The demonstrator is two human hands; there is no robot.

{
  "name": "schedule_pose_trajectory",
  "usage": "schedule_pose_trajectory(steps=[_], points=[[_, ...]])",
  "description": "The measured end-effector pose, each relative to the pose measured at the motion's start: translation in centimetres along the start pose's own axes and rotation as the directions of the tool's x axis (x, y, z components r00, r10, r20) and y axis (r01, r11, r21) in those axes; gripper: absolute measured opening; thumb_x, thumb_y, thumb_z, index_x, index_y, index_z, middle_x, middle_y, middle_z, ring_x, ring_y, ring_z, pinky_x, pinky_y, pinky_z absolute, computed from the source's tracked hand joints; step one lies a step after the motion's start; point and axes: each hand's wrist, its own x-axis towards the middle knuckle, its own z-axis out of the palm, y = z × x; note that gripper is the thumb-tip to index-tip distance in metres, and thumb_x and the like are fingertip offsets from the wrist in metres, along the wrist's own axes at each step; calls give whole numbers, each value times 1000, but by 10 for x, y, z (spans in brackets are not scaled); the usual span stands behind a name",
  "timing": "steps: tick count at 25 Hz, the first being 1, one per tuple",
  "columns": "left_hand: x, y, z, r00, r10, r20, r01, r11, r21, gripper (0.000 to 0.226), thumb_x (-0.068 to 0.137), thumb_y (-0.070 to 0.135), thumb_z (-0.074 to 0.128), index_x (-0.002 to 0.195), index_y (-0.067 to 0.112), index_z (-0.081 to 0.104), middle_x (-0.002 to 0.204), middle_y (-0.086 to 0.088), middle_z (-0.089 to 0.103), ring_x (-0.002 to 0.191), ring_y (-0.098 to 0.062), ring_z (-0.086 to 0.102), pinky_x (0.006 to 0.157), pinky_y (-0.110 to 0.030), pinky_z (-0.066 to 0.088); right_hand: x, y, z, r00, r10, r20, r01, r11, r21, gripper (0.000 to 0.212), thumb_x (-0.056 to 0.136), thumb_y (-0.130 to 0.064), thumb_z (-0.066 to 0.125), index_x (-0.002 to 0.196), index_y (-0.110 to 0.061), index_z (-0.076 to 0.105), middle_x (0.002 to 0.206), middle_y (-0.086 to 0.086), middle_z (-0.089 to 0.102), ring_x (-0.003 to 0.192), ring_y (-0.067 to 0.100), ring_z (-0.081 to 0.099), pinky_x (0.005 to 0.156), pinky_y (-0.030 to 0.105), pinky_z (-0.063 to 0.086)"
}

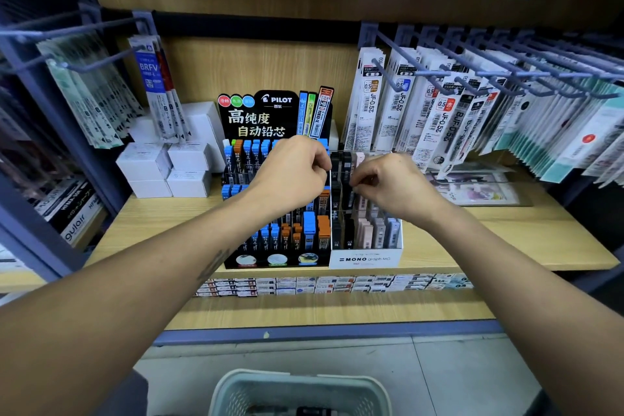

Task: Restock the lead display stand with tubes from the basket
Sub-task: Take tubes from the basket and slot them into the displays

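Both hands curled over the stands, left hand (pixel 293 169) above Pilot stand (pixel 277 199), right hand (pixel 388 184) above Mono stand (pixel 366 240); contents hidden, cannot tell; risk: knuckles toppling upright tubes (pixel 309 230).

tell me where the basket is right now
In the head view the basket sits on the floor at the bottom centre, below the shelf edge and between the person's forearms.

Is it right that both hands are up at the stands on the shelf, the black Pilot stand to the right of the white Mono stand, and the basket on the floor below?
Not quite. The head view shows the black Pilot stand to the left of the white Mono stand. Both hands, left and right, are at the stands, and the basket is below.
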Motion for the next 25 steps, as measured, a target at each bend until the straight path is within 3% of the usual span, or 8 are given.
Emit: schedule_pose_trajectory(steps=[4, 10, 14, 16, 18, 20, 22, 25], points=[[1, 1, 1, 1000, 12, -5, -12, 1000, -6, 29, 92, -1, 52, 101, 13, 75, 79, 10, 60, 59, 0, 53, 46, -6, 35, -4, -6, 7, 999, 36, 15, -34, 994, -108, 13, 87, -18, 73, 95, -26, 78, 102, -11, 74, 92, 13, 67, 91, 36, 46], [1, -3, -1, 999, 34, 0, -34, 999, -4, 29, 91, -2, 51, 98, 13, 75, 77, 12, 59, 62, 0, 55, 47, -5, 38, -7, -1, 13, 1000, -4, -24, 0, 986, -169, 11, 87, -17, 73, 95, -22, 78, 103, -10, 63, 96, 15, 60, 79, 33, 50], [-8, -8, -5, 1000, 29, 13, -28, 999, -24, 29, 90, -4, 51, 95, 14, 74, 84, 7, 67, 70, -3, 62, 55, -10, 45, -12, -3, -4, 987, 61, -148, -60, 998, 12, 13, 90, -14, 69, 98, -17, 78, 99, -7, 63, 78, 3, 54, 77, 26, 45], [-25, -10, -1, 998, 27, 60, -25, 999, -25, 29, 91, -3, 52, 94, 16, 74, 88, 4, 69, 72, -2, 61, 59, -12, 45, -25, -14, -9, 978, 146, -146, -127, 982, 137, 15, 89, -9, 67, 95, -17, 78, 95, -7, 66, 75, -3, 55, 73, 19, 44], [-54, -15, 15, 987, 48, 156, -51, 999, 18, 28, 90, -1, 52, 92, 18, 73, 89, 5, 69, 74, -4, 61, 62, -16, 47, -47, -34, -1, 982, 189, 16, -188, 959, 212, 18, 87, -6, 66, 92, -18, 78, 91, -8, 71, 73, -2, 60, 68, 16, 48], [-86, -25, 42, 954, 82, 288, -123, 984, 126, 26, 85, 3, 51, 88, 21, 70, 89, 2, 69, 81, -17, 66, 68, -30, 55, -72, -55, 23, 948, 142, 284, -203, 959, 200, 20, 83, -3, 64, 89, -16, 79, 83, -5, 75, 70, 3, 65, 66, 19, 51], [-121, -43, 72, 881, 46, 472, -189, 947, 260, 24, 79, 6, 50, 88, 18, 68, 91, -6, 69, 87, -28, 67, 71, -39, 57, -101, -70, 60, 829, 105, 549, -181, 980, 86, 19, 82, -5, 61, 87, -13, 78, 76, 1, 76, 65, 6, 67, 65, 22, 54], [-174, -70, 110, 684, -86, 724, -255, 902, 349, 12, 82, 3, 52, 82, 10, 62, 81, -11, 61, 77, -31, 60, 64, -40, 51, -149, -87, 120, 648, 144, 748, -171, 984, -42, 15, 84, -8, 62, 92, -8, 75, 82, 6, 75, 72, 15, 68, 63, 24, 52]])
